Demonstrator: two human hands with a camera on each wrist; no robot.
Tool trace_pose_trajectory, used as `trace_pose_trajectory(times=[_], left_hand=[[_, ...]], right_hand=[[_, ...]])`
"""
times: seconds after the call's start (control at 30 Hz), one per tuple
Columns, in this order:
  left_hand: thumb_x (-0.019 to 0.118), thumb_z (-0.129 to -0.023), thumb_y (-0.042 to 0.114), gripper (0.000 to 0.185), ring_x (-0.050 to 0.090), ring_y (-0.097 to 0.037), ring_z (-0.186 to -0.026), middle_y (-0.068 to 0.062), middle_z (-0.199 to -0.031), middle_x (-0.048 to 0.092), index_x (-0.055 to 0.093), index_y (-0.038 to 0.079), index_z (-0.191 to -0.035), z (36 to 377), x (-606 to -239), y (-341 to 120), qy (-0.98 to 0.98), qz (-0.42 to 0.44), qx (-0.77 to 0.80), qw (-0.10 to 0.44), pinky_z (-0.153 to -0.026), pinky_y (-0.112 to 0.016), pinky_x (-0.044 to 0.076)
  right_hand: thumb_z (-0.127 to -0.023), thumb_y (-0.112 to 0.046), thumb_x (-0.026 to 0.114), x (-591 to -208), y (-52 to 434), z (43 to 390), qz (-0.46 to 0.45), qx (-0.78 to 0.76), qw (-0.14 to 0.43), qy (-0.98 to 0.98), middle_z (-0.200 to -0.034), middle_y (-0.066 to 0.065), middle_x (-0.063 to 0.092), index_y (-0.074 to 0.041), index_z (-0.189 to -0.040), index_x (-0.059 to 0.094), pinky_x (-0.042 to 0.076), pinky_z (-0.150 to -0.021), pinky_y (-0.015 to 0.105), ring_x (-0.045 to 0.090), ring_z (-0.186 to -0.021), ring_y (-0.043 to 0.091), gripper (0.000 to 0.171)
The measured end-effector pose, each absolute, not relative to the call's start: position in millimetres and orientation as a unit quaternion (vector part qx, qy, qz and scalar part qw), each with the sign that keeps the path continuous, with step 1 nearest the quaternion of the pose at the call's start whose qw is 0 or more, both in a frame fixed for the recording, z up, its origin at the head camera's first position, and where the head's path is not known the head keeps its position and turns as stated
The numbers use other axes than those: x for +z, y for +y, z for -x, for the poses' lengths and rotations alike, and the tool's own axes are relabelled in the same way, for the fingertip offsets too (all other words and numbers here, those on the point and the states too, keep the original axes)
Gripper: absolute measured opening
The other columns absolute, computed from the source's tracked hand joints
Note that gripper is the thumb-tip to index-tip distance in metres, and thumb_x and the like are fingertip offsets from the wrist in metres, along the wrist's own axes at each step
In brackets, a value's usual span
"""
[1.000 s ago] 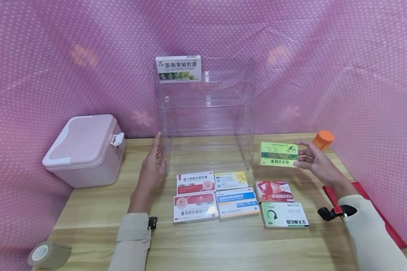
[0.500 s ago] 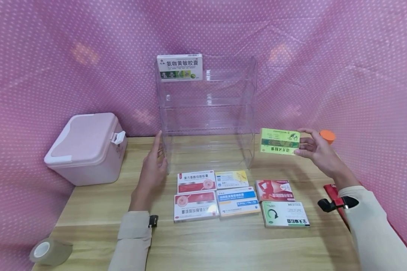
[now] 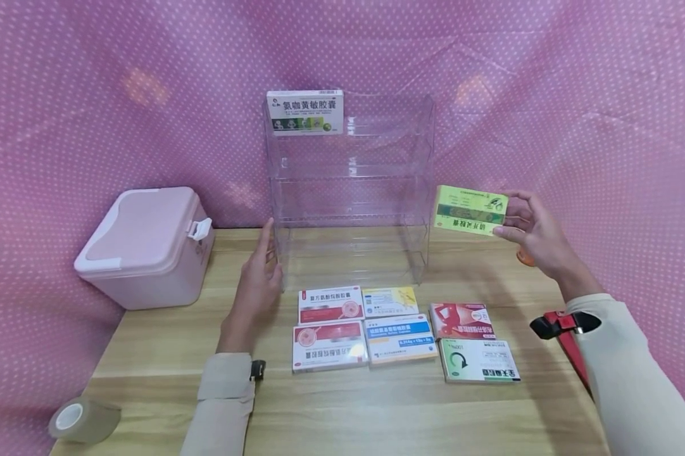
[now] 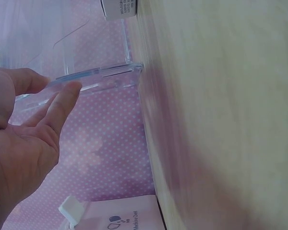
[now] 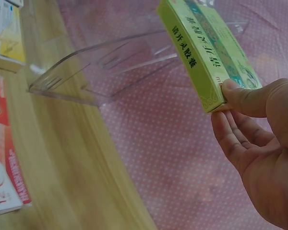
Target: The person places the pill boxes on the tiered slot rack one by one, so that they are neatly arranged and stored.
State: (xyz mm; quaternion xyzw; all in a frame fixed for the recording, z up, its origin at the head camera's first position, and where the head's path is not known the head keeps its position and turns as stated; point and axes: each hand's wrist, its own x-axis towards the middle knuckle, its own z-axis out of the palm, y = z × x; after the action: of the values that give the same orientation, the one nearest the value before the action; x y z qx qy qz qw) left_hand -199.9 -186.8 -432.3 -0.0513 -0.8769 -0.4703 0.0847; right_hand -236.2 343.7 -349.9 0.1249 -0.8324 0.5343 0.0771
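Observation:
In the head view my right hand (image 3: 539,237) pinches one end of a green-yellow medicine box (image 3: 470,209), held up beside the right side of a clear tiered display rack (image 3: 351,196). The right wrist view shows my thumb on the printed face of that medicine box (image 5: 206,52) and the fingers beneath. My left hand (image 3: 256,294) is at the rack's left side panel, its fingers extended along the outside. From the left wrist, my thumb and index finger lie right at the panel's edge (image 4: 98,72). One white-and-green medicine box (image 3: 305,114) stands at the rack's top left.
Several medicine boxes lie before the rack, including a blue-and-white one (image 3: 401,340) and a red one (image 3: 462,321). A pink lidded case (image 3: 143,247) stands left, with a tape roll (image 3: 85,420) nearer. An orange cap (image 3: 526,256) shows behind my right hand. Pink dotted cloth (image 3: 490,76) hangs behind.
My right hand has raised the green-yellow medicine box, which now tilts slightly. It has come in front of the orange-capped bottle. My left hand has stayed at the rack's side.

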Motion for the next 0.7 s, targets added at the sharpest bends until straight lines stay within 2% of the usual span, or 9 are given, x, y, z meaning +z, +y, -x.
trace_pose_trajectory(times=[0.2, 0.57, 0.7], left_hand=[[0.055, -0.104, -0.006, 0.107, 0.048, -0.044, -0.153, -0.022, -0.172, 0.037, 0.000, 0.063, -0.165, 200, -434, -188, -0.878, 0.051, -0.467, 0.090, -0.125, -0.058, 0.048], [0.053, -0.104, -0.007, 0.106, 0.049, -0.045, -0.152, -0.023, -0.172, 0.038, 0.001, 0.061, -0.166, 200, -432, -187, -0.876, 0.053, -0.471, 0.088, -0.121, -0.057, 0.052], [0.053, -0.105, -0.006, 0.104, 0.049, -0.045, -0.152, -0.023, -0.171, 0.039, 0.001, 0.058, -0.168, 200, -433, -187, -0.878, 0.055, -0.466, 0.089, -0.121, -0.057, 0.052]], right_hand=[[-0.095, 0.013, 0.070, -333, 336, 243, -0.139, 0.546, 0.093, -0.821, -0.115, -0.014, 0.070, -0.015, -0.152, 0.046, 0.063, -0.084, 0.012, 0.071, -0.100, 0.001, 0.068], [-0.095, 0.016, 0.068, -306, 318, 259, -0.165, 0.559, 0.098, -0.807, -0.114, -0.007, 0.070, -0.017, -0.150, 0.048, 0.065, -0.083, 0.013, 0.072, -0.102, 0.006, 0.068], [-0.095, 0.014, 0.070, -298, 310, 263, -0.170, 0.531, 0.107, -0.823, -0.114, -0.009, 0.069, -0.017, -0.152, 0.047, 0.065, -0.085, 0.012, 0.072, -0.102, 0.004, 0.068]])
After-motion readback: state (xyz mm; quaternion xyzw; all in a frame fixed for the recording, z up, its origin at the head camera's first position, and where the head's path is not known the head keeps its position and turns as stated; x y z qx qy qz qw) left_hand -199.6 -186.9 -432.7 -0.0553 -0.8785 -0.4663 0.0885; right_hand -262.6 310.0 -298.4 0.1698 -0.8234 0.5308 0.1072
